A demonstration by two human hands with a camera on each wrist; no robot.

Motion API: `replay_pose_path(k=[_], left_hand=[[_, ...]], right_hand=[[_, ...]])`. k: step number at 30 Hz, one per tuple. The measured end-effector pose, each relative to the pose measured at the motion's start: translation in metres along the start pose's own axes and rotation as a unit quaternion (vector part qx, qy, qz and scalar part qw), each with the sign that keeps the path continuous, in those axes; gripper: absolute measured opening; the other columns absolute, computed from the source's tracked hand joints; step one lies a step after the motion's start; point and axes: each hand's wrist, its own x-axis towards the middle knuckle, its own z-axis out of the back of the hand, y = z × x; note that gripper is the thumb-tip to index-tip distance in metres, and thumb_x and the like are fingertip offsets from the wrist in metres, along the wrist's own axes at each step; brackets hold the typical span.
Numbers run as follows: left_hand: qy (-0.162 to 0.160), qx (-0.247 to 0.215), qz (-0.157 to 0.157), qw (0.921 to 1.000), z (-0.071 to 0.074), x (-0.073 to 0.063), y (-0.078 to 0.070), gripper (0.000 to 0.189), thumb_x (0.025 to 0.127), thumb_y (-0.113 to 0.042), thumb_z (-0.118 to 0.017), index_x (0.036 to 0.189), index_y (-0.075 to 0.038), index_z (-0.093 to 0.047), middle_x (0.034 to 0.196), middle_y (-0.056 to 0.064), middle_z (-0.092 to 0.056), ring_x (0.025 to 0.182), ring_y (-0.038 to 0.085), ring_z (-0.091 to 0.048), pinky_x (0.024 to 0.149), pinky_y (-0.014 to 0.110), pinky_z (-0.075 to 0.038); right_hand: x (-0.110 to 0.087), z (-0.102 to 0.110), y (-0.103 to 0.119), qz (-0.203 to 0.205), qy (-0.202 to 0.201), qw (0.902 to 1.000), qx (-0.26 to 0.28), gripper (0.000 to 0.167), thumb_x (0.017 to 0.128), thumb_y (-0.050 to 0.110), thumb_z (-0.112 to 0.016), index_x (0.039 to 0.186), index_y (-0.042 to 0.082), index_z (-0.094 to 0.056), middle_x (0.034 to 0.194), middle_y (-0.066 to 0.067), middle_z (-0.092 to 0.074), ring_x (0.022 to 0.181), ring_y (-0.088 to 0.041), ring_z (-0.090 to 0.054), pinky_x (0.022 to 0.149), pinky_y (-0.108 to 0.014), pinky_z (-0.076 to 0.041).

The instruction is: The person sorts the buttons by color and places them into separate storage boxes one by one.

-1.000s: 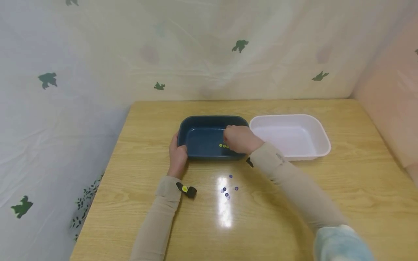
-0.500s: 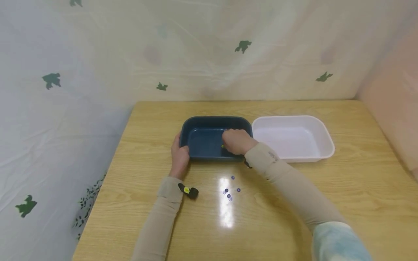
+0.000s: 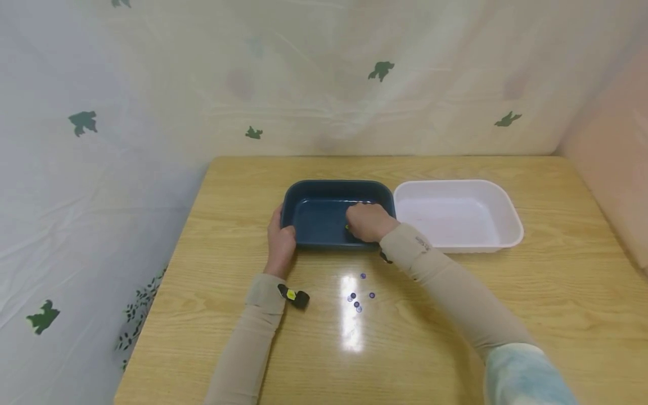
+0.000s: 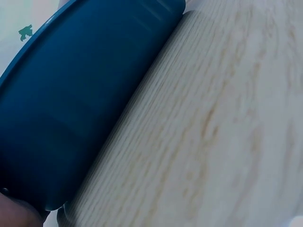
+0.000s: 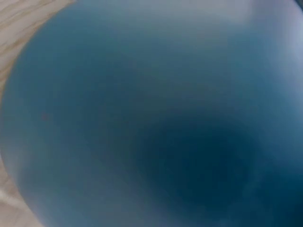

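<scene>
Left hand (image 3: 281, 244), fingers gripping blue tray (image 3: 319, 222) at nine o'clock; right hand (image 3: 371, 222) inside, near four o'clock, fingers curled beside yellow piece (image 3: 347, 227), hold indeterminable; purple pieces (image 3: 356, 304) outside, six o'clock.

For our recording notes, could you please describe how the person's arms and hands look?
The left hand and right hand are bare. Both arms wear beige sleeves, the right one with a small dark marking. A black strap with a yellow patch and black block shows at the left cuff. Higher on the right arm is a blue-and-white sleeve.
</scene>
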Motion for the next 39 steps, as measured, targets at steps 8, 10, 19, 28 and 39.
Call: replay_pose_path(k=[8, 10, 19, 28, 39], left_hand=[[0.004, -0.013, 0.009, 0.9999, 0.001, 0.0, -0.001, 0.074, 0.074, 0.011, -0.037, 0.147, -0.005, -0.039, 0.149, 0.008, -0.041, 0.138, 0.018, -0.033, 0.113, 0.035, -0.025], [0.005, -0.015, 0.013, 0.9998, 0.001, 0.0, -0.001, 0.074, 0.074, 0.011, -0.037, 0.147, -0.006, -0.039, 0.149, 0.008, -0.041, 0.138, 0.018, -0.033, 0.113, 0.035, -0.025], [-0.002, -0.004, 0.007, 1.0, 0.002, 0.001, -0.001, 0.074, 0.073, 0.011, -0.037, 0.146, -0.004, -0.04, 0.148, 0.011, -0.042, 0.138, 0.02, -0.033, 0.114, 0.036, -0.024], [0.003, -0.012, 0.015, 0.9998, 0.001, 0.001, -0.001, 0.075, 0.073, 0.011, -0.038, 0.147, -0.006, -0.04, 0.149, 0.009, -0.041, 0.138, 0.019, -0.033, 0.114, 0.035, -0.024], [0.006, -0.005, 0.017, 0.9998, 0.001, 0.003, 0.0, 0.076, 0.073, 0.009, -0.038, 0.147, -0.005, -0.038, 0.15, 0.01, -0.04, 0.139, 0.02, -0.031, 0.114, 0.036, -0.022]], right_hand=[[0.0, 0.0, 0.001, -0.004, -0.001, 1.0, 0.009, 0.022, 0.093, 0.011, -0.058, 0.071, 0.011, -0.061, 0.067, -0.003, -0.058, 0.061, -0.019, -0.055, 0.055, -0.033, -0.046], [0.001, 0.0, 0.001, -0.002, -0.002, 1.0, 0.008, 0.022, 0.093, 0.011, -0.059, 0.071, 0.011, -0.061, 0.067, -0.003, -0.058, 0.062, -0.018, -0.055, 0.055, -0.033, -0.046], [0.003, -0.001, 0.0, 0.005, -0.012, 0.9999, 0.002, 0.021, 0.091, 0.009, -0.057, 0.071, 0.011, -0.059, 0.069, -0.003, -0.057, 0.065, -0.02, -0.053, 0.056, -0.035, -0.047], [0.002, -0.001, 0.0, -0.002, -0.009, 0.9999, 0.008, 0.02, 0.092, 0.011, -0.059, 0.072, 0.012, -0.06, 0.071, -0.003, -0.059, 0.066, -0.02, -0.055, 0.057, -0.034, -0.048], [-0.01, 0.018, -0.004, -0.006, -0.028, 0.9981, 0.054, 0.017, 0.094, 0.011, -0.057, 0.083, 0.011, -0.07, 0.077, 0.001, -0.063, 0.066, -0.015, -0.055, 0.061, -0.034, -0.049]])
